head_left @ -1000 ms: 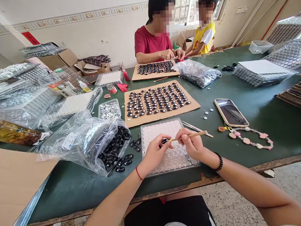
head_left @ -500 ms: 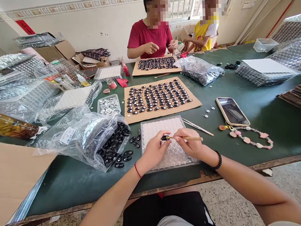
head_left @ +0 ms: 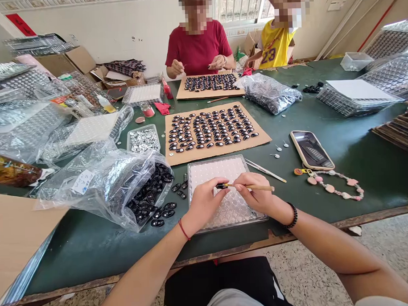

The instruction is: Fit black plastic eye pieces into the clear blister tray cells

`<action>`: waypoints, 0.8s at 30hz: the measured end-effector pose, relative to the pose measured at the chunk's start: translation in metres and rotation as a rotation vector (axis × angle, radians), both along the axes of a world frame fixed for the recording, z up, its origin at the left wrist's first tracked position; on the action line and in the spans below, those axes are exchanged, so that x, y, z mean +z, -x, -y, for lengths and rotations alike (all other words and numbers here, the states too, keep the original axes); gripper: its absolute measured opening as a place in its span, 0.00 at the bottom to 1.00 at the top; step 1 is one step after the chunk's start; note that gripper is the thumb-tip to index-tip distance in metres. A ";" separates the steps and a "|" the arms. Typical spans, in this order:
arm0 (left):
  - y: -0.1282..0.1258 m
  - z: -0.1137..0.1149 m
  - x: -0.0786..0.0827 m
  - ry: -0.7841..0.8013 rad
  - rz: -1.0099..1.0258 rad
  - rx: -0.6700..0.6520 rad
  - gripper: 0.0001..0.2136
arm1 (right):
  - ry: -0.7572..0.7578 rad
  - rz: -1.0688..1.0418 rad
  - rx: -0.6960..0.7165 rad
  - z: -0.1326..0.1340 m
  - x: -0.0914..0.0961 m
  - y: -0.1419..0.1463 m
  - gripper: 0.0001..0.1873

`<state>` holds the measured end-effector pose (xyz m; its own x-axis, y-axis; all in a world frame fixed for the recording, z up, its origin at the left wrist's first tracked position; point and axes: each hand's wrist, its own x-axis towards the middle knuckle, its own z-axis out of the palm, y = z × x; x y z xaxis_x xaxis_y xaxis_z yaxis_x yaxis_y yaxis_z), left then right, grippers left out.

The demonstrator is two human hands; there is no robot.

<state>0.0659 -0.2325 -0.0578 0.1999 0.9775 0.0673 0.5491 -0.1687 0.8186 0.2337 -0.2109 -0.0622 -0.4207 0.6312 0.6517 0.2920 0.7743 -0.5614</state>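
My left hand (head_left: 205,201) pinches a small black piece (head_left: 221,186) in its fingers; my right hand (head_left: 255,195) grips a wooden stick (head_left: 255,187), tip touching it, above the clear tray (head_left: 207,170).

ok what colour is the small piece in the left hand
Black, pinched by the left hand over the clear tray; the head view shows the small piece.

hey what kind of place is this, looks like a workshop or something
Probably a small hand-assembly workshop: a cardboard sheet covered in rows of black pieces, an open bag of black pieces, and stacked plastic trays on a shared green table.
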 end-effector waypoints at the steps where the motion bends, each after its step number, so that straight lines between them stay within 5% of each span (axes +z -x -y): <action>1: 0.000 0.000 0.000 0.004 0.001 0.007 0.11 | -0.007 0.001 0.004 0.000 0.000 0.000 0.09; 18: 0.005 -0.003 -0.001 -0.125 -0.119 0.006 0.11 | -0.071 0.056 -0.025 0.003 0.004 0.004 0.11; 24: 0.016 -0.014 -0.005 -0.118 -0.221 0.072 0.10 | 0.000 -0.234 -0.127 0.007 -0.003 -0.002 0.11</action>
